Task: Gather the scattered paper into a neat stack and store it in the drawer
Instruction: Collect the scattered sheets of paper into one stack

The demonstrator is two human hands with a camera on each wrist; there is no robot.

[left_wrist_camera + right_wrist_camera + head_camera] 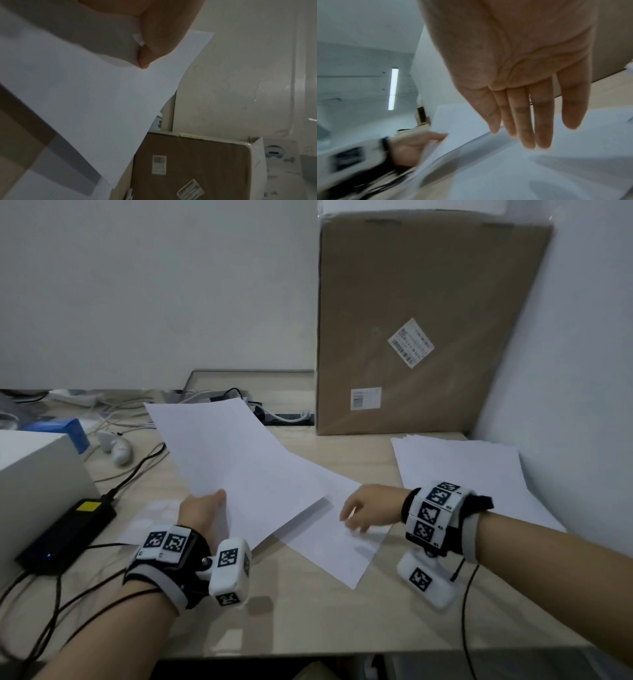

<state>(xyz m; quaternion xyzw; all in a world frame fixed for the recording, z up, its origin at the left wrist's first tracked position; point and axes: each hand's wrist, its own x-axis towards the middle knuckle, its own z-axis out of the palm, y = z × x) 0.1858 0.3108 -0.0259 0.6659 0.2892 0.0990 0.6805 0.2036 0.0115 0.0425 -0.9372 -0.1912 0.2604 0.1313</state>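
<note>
**Gathering loose sheets, one in hand and one under my fingers**

A pale wooden worktop (pixel 308 611) runs up to a white wall, with a tall cardboard box (pixel 428 320) standing at the back and a black power brick (pixel 68 532) with its cables off to my left. My left hand (pixel 202 515) pinches a raised sheet (pixel 239 460) by its near corner, thumb on top, so the page tilts up off the worktop. My right hand (pixel 363 508) is open, fingers straight and together, reaching over a flat sheet (pixel 329 546) that lies partly beneath the raised one; I cannot tell whether the fingertips (pixel 529 142) touch it or hover just above. A small pile of paper (pixel 462 467) sits further right, near the wall, its edges slightly fanned.

I judge this to be the collecting step, and early in it: nothing is squared yet, and no drawer shows in any view. The next move calls for sliding or lifting the flat sheet to join the held one, then bringing both to the pile so the edges can be tapped level. Thin paper lying flat is hard to lift, so dragging it towards the worktop edge may help.
</note>
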